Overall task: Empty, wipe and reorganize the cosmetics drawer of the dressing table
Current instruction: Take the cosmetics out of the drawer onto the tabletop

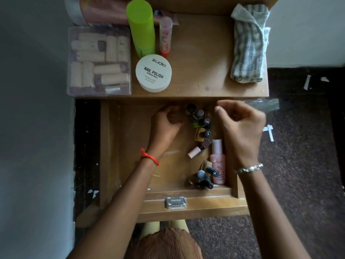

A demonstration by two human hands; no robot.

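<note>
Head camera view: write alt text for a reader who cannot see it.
Two bare hands reach into an open wooden drawer holding nail polish bottles along its right side. On the tabletop above sit a clear box, a green bottle, a nail polish remover tub and a striped cloth.

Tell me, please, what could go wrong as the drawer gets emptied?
1. Polish bottles lie loosely crowded along the drawer's right side; the left hand reaching among them might knock some over or cause a leak.
2. The tabletop is filling; the tall green bottle could topple when more items land beside it.
</note>
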